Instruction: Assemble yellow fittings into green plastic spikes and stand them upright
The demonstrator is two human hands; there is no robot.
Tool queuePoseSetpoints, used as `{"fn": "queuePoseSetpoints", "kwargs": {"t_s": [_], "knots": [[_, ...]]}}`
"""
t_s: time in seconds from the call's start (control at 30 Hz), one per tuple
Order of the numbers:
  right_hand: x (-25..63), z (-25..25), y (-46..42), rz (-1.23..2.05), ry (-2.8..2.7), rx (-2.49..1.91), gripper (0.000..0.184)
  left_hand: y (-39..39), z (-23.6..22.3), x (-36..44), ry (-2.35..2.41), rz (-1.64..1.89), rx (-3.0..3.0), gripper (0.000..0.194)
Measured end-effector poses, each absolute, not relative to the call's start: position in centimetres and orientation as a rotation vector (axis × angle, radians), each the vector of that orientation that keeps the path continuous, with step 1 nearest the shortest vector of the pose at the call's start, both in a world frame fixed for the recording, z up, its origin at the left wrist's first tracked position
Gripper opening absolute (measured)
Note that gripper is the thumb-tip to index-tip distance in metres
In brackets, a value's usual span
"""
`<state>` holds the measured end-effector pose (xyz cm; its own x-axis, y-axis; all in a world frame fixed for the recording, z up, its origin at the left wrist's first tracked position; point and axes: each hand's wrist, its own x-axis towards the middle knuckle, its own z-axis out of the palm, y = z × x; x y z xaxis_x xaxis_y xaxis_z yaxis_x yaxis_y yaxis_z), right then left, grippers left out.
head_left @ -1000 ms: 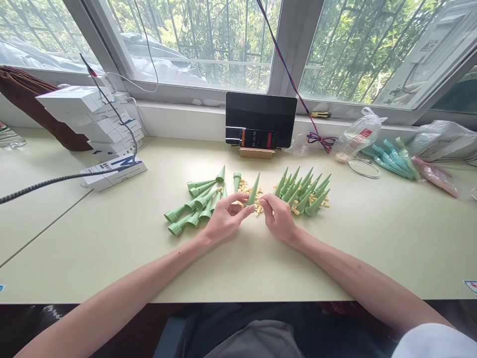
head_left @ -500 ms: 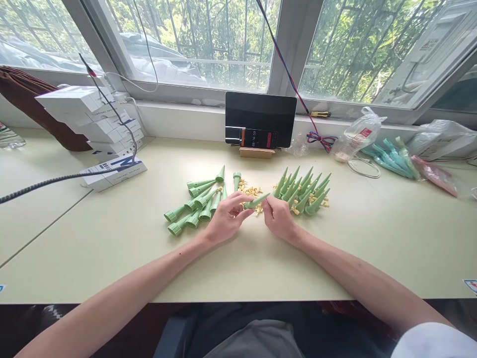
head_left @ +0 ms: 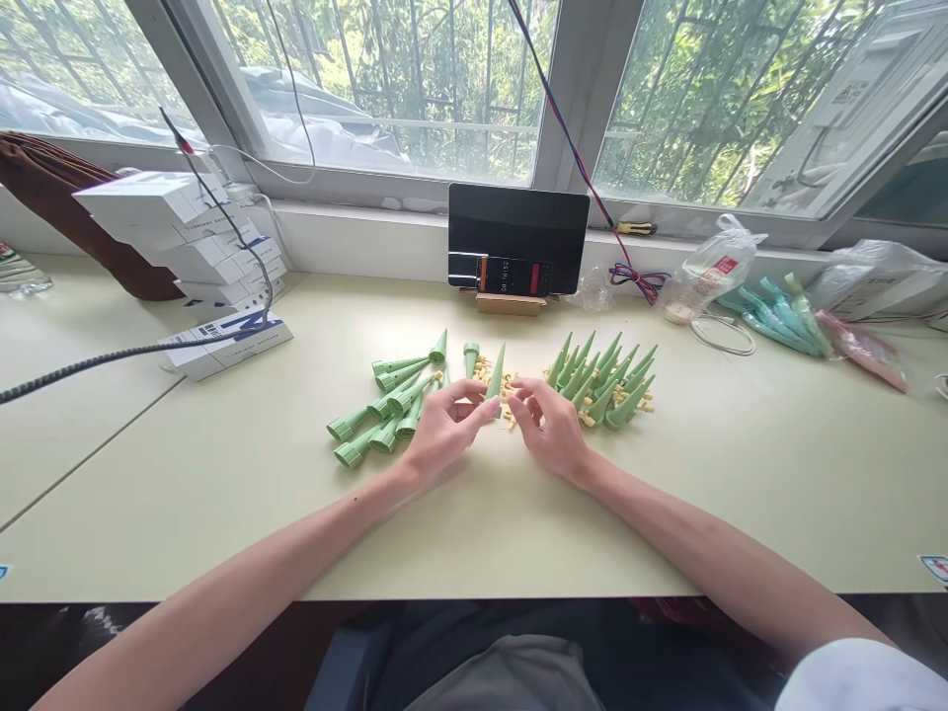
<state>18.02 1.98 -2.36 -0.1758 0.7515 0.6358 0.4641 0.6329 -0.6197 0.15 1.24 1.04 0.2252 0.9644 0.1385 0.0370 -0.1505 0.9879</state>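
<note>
My left hand (head_left: 449,427) pinches a green watering spike (head_left: 497,371) between thumb and fingers, its tip pointing up. Close by on the right, my right hand (head_left: 549,423) has its thumb and fingertips drawn together; whatever small thing they hold is too small to make out. Between and behind both hands lies a pile of small yellow valve pieces (head_left: 485,367), partly covered by the fingers. Loose green spikes (head_left: 354,452) lie left of my left hand. On the right, a group of green spikes with yellow pieces attached (head_left: 628,403) rests in rows.
A phone (head_left: 514,276) showing a timer leans against a dark tablet (head_left: 518,222) at the back. White boxes (head_left: 226,341) and a black cable stand at left. Plastic bags (head_left: 711,272) and bagged coloured parts (head_left: 777,314) lie at the back right. One spike (head_left: 471,357) stands behind the pile.
The spike in my left hand has turned from slanting right to pointing upward. My right hand has come away from its tip, its fingers now nearer the yellow pieces.
</note>
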Motion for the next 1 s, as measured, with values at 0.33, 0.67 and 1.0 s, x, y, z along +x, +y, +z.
{"fn": "queuePoseSetpoints", "kwargs": {"t_s": [0.33,0.67,1.0], "knots": [[18.08,-2.75,2.24,0.271,-1.919,-0.975,0.019,1.2,1.02,0.2,1.042,1.146,1.437,0.03],[18.12,-2.92,2.41,0.308,-1.957,-0.964,0.017,1.19,1.01,0.27,1.032,1.165,1.443,0.03],[18.31,-3.15,2.68,0.259,-2.017,-0.933,0.024,1.43,0.71,0.02,0.971,1.103,1.495,0.028]]}}
